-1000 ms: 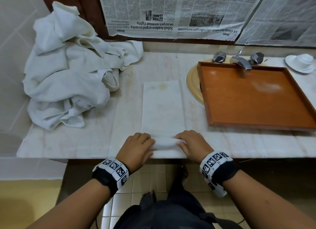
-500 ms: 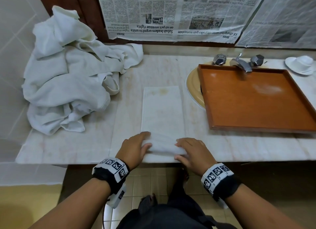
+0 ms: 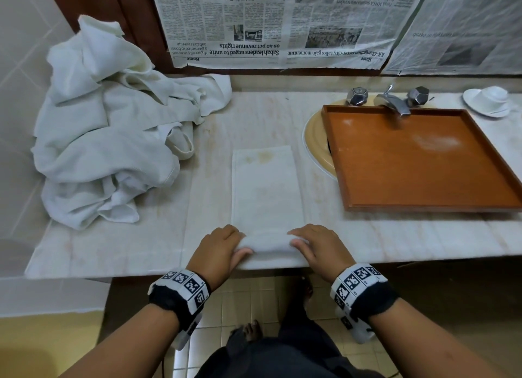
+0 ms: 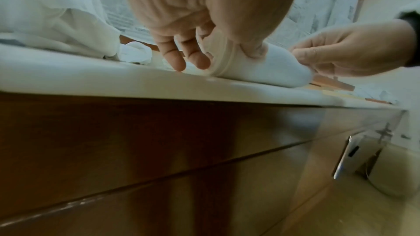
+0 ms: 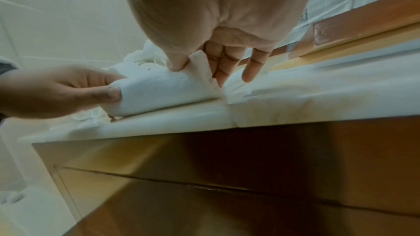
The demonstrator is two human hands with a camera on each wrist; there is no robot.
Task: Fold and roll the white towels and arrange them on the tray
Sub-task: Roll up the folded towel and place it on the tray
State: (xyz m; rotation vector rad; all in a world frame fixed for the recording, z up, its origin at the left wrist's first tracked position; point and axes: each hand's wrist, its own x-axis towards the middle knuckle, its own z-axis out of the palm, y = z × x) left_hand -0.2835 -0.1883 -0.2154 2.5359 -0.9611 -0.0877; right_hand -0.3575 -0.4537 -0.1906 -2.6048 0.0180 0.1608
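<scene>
Both hands, left hand (image 3: 219, 249) and right hand (image 3: 319, 247), pinching the soft nubby towel (image 3: 267, 194)'s rolled near end.

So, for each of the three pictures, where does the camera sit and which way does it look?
Head: above the counter, looking forward and down; both forearms, left hand and right hand show.
Left wrist: below the counter edge, looking up along the left hand at the towel roll.
Right wrist: likewise, under the right hand.
Both wrist views share the towel roll and the opposite hand.
</scene>
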